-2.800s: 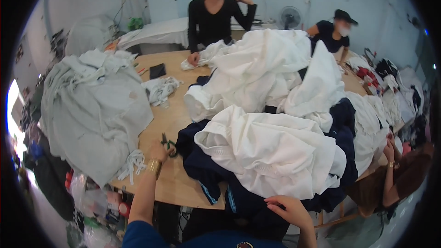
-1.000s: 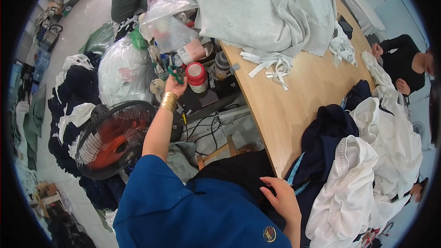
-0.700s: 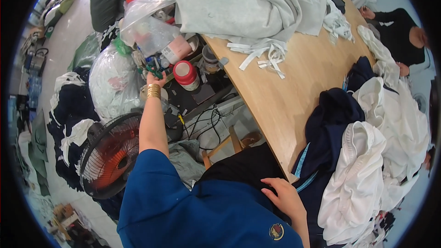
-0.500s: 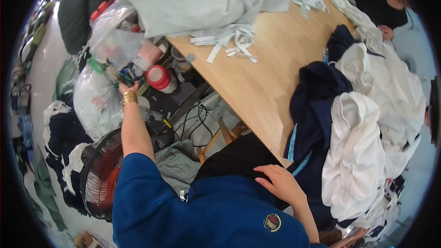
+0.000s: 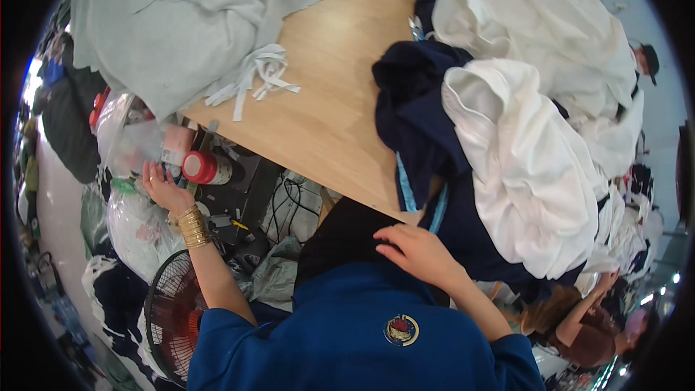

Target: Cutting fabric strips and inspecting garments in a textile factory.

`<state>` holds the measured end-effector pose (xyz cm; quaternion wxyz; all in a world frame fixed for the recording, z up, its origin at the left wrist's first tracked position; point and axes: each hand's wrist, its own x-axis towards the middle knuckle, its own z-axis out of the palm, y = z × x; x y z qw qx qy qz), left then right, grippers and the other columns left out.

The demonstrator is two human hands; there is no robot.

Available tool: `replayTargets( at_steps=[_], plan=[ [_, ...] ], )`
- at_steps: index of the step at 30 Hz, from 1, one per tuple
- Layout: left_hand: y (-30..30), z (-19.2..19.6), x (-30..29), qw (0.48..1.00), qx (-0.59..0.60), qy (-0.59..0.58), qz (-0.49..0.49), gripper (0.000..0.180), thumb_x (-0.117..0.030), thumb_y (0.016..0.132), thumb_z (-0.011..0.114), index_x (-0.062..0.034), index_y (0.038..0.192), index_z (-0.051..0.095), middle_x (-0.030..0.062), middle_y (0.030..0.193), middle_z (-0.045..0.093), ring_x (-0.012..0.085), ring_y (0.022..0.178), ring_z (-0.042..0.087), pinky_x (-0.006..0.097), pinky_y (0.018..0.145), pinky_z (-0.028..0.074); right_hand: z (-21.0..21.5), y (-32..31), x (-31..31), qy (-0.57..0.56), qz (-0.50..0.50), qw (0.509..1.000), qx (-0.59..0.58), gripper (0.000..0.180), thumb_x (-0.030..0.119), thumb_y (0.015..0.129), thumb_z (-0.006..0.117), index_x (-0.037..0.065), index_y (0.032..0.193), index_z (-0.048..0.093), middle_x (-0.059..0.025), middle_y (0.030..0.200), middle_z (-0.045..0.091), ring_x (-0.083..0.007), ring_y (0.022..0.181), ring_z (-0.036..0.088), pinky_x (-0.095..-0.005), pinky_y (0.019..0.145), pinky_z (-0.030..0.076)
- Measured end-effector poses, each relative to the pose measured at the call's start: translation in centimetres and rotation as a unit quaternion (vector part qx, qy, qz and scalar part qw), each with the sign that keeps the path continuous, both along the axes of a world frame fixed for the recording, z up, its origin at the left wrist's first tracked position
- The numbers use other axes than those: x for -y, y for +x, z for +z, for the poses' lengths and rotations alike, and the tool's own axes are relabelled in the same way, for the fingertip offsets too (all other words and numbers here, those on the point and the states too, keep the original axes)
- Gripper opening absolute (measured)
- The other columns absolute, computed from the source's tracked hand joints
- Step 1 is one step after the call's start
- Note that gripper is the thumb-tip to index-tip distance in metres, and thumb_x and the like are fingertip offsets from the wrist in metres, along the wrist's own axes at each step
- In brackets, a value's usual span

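My left hand is raised palm-up with its fingers apart over the clutter left of the table, and nothing shows in it. Right beside it stands a jar with a red lid and a pale label. A pink box is just beyond the fingertips, and a bulging clear plastic bag lies below the wrist. Gold bangles circle that wrist. My right hand rests on my dark-clad lap by the table's near edge, fingers stretched out and holding nothing.
The wooden table carries grey cloth, white strips, navy garments and heaped white garments. A black fan stands at my left. Black cables hang below the table. Another person sits at the lower right.
The view has swung to the right. My left hand, earlier curled among small items beside the jar, has lifted and turned palm-up with spread fingers. My right hand stays on my lap.
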<state>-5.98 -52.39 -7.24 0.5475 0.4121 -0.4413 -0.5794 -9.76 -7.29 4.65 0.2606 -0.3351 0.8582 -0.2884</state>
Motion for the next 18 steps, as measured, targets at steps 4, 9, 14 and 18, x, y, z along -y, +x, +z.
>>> replayTargets(
  at_steps=[4,9,14,18],
  plan=[
    [-4.3,6.3,-8.9,0.973,0.0,-0.017,-0.23,0.023,-0.014,0.089,0.049,-0.0043,0.11,0.054,0.0053,0.101,0.058,0.012,0.087,0.053,0.024,0.075,0.042,0.8,-0.3,-2.5,-0.013,-0.056,0.996,-0.07,0.023,0.022,0.084,0.057,0.005,0.099,0.058,-0.0101,0.087,0.061,-0.0264,0.08,0.06,-0.033,0.071,0.048],
    [-6.7,7.9,-18.6,0.878,0.053,-0.073,-0.471,0.018,-0.011,0.089,0.05,-0.0012,0.103,0.058,0.0054,0.089,0.062,0.01,0.078,0.055,0.023,0.07,0.044,1.7,0.3,-6.0,0.011,-0.083,0.996,-0.015,0.023,0.022,0.084,0.058,0.004,0.098,0.058,-0.0103,0.079,0.061,-0.0254,0.071,0.06,-0.0324,0.064,0.048],
    [-7.8,7.1,-24.9,0.758,0.086,-0.097,-0.639,0.016,-0.006,0.089,0.05,-0.0008,0.103,0.057,0.0059,0.091,0.061,0.0113,0.081,0.057,0.024,0.074,0.046,1.9,1.3,-8.4,-0.021,-0.217,0.976,0.025,0.02,0.016,0.083,0.059,0.003,0.098,0.059,-0.011,0.081,0.062,-0.0218,0.071,0.061,-0.0286,0.062,0.048],
    [-12.2,9.2,-26.5,0.726,0.05,-0.117,-0.676,0.015,-0.005,0.089,0.049,-0.0006,0.099,0.059,0.0048,0.088,0.062,0.011,0.081,0.058,0.024,0.073,0.046,2.2,2.3,-9.3,-0.074,-0.244,0.967,0.014,0.02,0.014,0.083,0.059,0.003,0.1,0.059,-0.011,0.086,0.062,-0.0196,0.072,0.061,-0.0276,0.064,0.049]
  ],
)
